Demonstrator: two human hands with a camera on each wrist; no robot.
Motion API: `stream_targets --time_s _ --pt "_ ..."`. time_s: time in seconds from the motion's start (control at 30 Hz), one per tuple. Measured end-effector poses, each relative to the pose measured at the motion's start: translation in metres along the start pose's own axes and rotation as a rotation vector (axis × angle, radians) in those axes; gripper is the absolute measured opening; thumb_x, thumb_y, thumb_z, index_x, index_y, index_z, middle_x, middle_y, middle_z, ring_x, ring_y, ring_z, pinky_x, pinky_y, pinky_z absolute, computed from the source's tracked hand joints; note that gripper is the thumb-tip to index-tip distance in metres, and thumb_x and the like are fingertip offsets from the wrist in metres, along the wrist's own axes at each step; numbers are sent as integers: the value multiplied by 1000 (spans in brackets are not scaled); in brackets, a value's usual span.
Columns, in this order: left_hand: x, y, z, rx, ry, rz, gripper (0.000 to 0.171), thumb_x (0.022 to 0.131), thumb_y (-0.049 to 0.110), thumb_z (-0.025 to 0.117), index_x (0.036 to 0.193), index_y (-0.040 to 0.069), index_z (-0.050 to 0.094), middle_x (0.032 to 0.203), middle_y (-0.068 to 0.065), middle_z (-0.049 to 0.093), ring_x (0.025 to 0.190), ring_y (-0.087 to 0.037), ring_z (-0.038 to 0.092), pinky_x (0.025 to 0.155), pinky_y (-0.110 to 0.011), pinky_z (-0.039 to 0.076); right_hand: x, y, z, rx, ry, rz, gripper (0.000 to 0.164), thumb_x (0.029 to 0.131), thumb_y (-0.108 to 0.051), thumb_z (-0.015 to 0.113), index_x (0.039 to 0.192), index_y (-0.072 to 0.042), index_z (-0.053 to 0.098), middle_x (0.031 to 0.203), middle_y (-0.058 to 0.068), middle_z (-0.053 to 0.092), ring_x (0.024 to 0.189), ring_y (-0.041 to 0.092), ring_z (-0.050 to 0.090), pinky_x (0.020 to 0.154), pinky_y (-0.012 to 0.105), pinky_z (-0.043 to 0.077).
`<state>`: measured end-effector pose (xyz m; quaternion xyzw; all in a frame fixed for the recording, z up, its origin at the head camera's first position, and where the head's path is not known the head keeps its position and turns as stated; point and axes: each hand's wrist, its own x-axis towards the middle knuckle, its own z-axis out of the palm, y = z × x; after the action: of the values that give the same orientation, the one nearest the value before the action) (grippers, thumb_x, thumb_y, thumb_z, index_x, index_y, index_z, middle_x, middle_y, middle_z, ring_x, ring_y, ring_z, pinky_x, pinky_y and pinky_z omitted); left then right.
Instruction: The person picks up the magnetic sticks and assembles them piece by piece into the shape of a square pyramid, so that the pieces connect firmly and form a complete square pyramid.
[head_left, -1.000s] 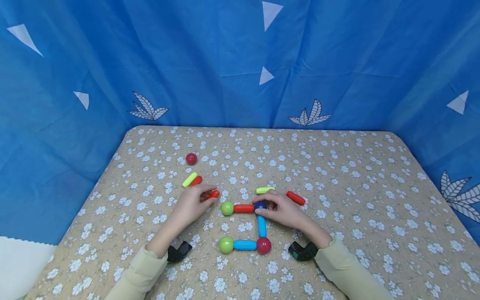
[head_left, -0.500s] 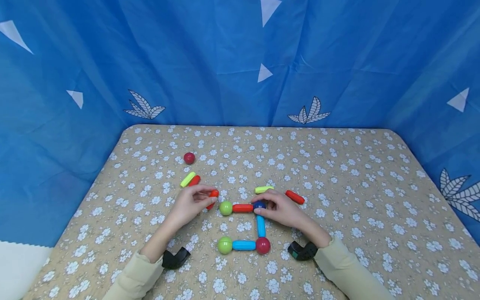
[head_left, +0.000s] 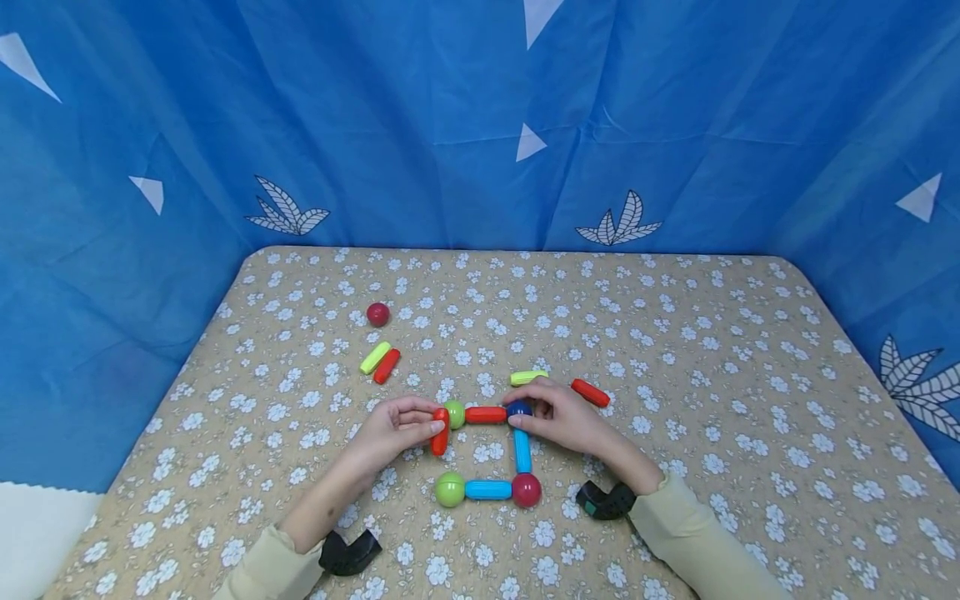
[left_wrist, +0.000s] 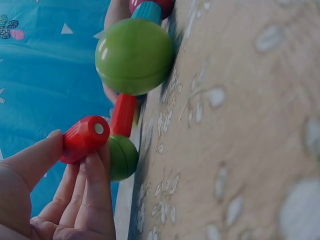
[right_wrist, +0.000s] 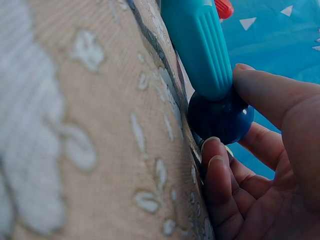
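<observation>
Between thumb and fingers my left hand (head_left: 397, 427) pinches a red magnetic rod (head_left: 440, 432), its white-dotted end facing the camera in the left wrist view. The rod's far end is at the upper green ball (head_left: 454, 414); whether they touch I cannot tell. From that ball a second red rod (head_left: 486, 415) runs to the dark blue ball (right_wrist: 220, 117), which my right hand (head_left: 562, 417) holds with thumb and fingers. A light blue rod (head_left: 522, 451) links the blue ball to a red ball (head_left: 527, 490). Another light blue rod (head_left: 488, 490) joins that to the lower green ball (head_left: 450, 490).
Left of the frame lie a yellow-green rod (head_left: 376, 357) and a loose red rod (head_left: 387, 366), with a red ball (head_left: 378, 314) behind. Behind my right hand are another yellow-green rod (head_left: 528, 377) and a red rod (head_left: 590, 392). A blue curtain (head_left: 480, 125) borders the table.
My left hand has brought its red rod rightward and nearer to me, from beside the loose rods to the upper green ball, turning it lengthwise. My right hand stays on the blue ball.
</observation>
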<state>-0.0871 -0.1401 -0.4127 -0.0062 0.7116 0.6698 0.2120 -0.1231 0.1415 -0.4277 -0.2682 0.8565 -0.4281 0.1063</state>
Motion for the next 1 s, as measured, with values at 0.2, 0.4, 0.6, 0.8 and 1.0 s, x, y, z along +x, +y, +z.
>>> stream_targets --time_s 0.2,0.4,0.6,0.8,1.0 --pt "-2 -5 0 0 -22 -4 32 84 12 71 108 -5 60 97 -12 68 87 -18 64 77 -28 52 0 -1 1 -11 -6 18 26 86 -28 69 111 -19 67 94 -7 56 69 13 48 59 25 44" --pt "-3 -11 2 -20 -42 -27 29 85 9 69 107 -7 59 94 -13 69 85 -17 64 77 -28 52 0 -1 0 -13 2 -13 27 87 -28 69 112 -18 67 94 -7 56 68 12 48 58 26 44" --pt "-2 -14 5 28 -27 -41 28 84 11 70 103 -5 58 89 -11 69 79 -16 63 74 -25 52 0 2 0 -10 9 -35 27 87 -29 68 112 -16 67 90 -6 56 66 11 47 57 25 44" --pt "-3 -13 8 56 -18 -38 27 85 9 69 104 -7 57 88 -11 69 79 -16 64 73 -26 53 0 3 0 -18 11 -35 27 87 -28 68 112 -17 67 89 -7 56 66 11 47 57 25 43" --pt "-2 -12 10 96 7 -40 30 85 11 69 105 -6 56 88 -11 68 79 -17 64 70 -25 53 0 3 0 -13 5 -21 28 87 -28 69 112 -19 67 92 -7 54 68 13 47 58 26 43"
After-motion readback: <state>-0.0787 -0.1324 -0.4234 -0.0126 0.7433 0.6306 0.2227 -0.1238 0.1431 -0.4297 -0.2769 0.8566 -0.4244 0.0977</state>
